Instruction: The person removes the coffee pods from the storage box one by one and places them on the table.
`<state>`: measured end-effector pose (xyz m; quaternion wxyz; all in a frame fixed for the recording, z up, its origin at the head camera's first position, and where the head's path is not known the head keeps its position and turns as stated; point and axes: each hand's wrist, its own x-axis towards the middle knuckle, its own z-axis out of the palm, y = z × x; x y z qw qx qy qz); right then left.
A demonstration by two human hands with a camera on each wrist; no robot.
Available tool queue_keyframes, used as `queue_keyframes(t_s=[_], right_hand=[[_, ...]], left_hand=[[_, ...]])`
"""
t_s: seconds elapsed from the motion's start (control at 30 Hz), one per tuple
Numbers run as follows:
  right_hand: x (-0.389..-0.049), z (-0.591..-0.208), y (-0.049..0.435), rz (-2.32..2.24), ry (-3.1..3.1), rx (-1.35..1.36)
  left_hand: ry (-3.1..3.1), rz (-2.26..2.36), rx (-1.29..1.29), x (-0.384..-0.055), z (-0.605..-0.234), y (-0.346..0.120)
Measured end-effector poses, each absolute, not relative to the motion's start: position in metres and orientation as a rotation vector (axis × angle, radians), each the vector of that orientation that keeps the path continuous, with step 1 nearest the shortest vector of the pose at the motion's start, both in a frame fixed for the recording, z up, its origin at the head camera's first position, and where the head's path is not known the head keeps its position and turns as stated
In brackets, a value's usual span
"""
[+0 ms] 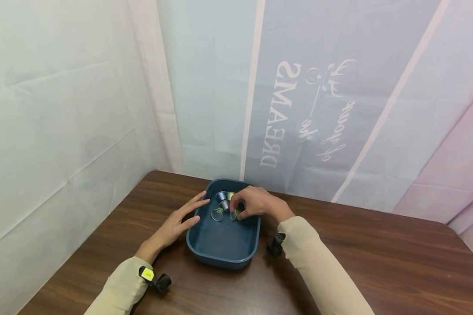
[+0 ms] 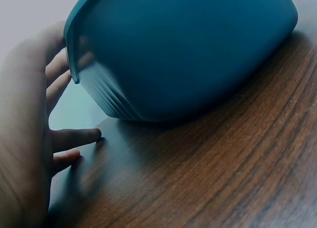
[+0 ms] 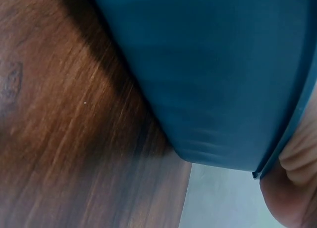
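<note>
A blue plastic bin (image 1: 224, 240) stands on the table with several coffee capsules lying in its far half. Among them are a dark blue capsule (image 1: 220, 196), a silver-grey one (image 1: 224, 205) and a green one with its clear-looking lid facing me (image 1: 217, 214). My right hand (image 1: 256, 201) reaches over the bin's right rim and pinches a green coffee capsule (image 1: 234, 215) between thumb and fingers, partly covering a pale yellow capsule (image 1: 230, 195). At the left rim my left hand (image 1: 175, 223) rests with fingers spread and extended; the left wrist view shows fingertips at the bin's side.
The brown wood-grain table (image 1: 362, 253) extends to both sides of the bin. Behind it hangs a fabric backdrop (image 1: 213, 109) with mirrored lettering, and a pale cloth wall (image 1: 63, 131) runs along the left. Each wrist carries a black camera mount (image 1: 276, 245).
</note>
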<state>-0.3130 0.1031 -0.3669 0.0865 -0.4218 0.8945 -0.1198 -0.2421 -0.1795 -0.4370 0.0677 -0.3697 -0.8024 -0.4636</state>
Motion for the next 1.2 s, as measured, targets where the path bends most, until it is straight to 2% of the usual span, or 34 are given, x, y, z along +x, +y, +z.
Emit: queue_keyframes(t_s=[0.27, 0.57, 1.03, 1.2], right_hand=[[-0.314, -0.364, 0.103, -0.367, 2.647, -1.212], [-0.313, -0.367, 0.107, -0.449, 2.678, -1.284], [-0.303, -0.371, 0.131, -1.02, 2.678, -1.347], [-0.298, -0.367, 0.147, -1.23, 2.663, -1.295]], left_hand=[[-2.419, -1.417, -1.101, -0.243, -0.436, -0.178], [-2.422, -1.441, -1.087, -0.242, -0.438, -0.175], [-2.422, -1.421, -1.086, -0.238, -0.439, -0.175], [-2.417, -1.41, -1.081, -0.236, -0.439, -0.176]])
